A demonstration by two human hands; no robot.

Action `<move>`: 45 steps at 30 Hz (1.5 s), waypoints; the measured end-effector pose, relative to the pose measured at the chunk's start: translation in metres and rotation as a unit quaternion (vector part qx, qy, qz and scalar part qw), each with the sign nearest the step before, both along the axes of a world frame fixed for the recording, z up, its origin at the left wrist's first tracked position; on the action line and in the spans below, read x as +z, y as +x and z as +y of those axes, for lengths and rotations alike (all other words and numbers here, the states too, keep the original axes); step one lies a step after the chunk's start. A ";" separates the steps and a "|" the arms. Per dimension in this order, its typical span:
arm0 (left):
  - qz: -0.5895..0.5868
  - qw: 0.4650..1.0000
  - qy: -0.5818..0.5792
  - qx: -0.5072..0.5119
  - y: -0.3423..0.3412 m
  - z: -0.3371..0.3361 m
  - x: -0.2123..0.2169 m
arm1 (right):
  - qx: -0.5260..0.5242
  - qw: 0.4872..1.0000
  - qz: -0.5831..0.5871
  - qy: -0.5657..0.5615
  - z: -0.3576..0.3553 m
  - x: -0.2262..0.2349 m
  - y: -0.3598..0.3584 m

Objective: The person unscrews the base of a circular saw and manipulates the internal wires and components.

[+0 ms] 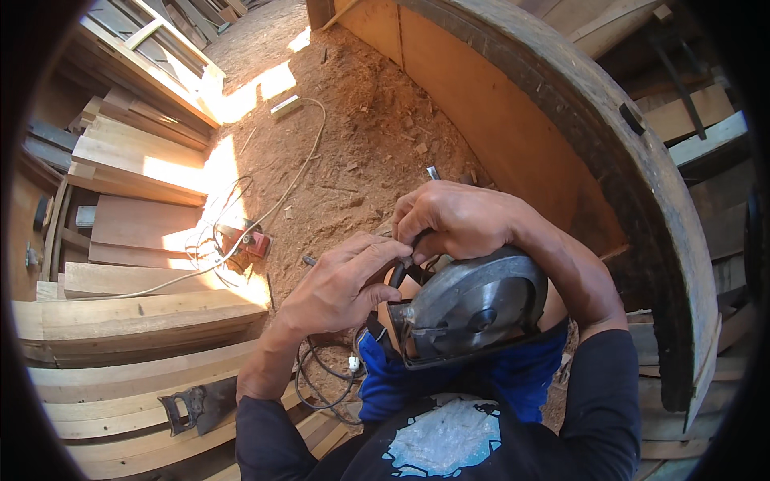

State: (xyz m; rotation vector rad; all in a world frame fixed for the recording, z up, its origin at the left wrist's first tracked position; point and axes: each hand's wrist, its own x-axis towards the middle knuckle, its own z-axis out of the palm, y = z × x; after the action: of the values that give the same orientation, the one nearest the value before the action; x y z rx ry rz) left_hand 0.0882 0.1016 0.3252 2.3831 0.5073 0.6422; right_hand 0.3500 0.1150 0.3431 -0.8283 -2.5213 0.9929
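A circular saw [481,309] with a round metal blade and a grey guard rests on my lap, over blue cloth. Just beyond its guard, my left hand [345,280] and my right hand [457,216] meet, fingertips pinched together. A short black piece [398,274], like a cord sleeve, shows beneath the left fingers. What the right fingers grip is mostly hidden behind the knuckles. Past the right hand a small shiny metal tip [433,172] sticks out; its kind cannot be made out. Both hands are closed.
Stacked boards [136,317] line the left side, with a handsaw [196,409] lying on them. A red power tool [255,243] and a power strip [285,107] sit on the sawdust floor [361,120]. A white plug [354,363] hangs near my lap. A large curved wooden panel [513,104] stands right.
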 end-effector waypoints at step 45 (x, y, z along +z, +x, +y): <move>-0.244 0.949 0.052 0.195 0.019 -0.034 -0.057 | -0.137 0.966 -0.208 0.072 -0.037 0.045 -0.038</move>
State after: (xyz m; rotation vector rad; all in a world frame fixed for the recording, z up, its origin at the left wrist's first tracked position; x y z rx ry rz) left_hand 0.1071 0.0673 0.2687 2.1131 0.7370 1.4202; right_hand 0.3119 0.0783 0.3883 -1.4164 -2.6653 0.5830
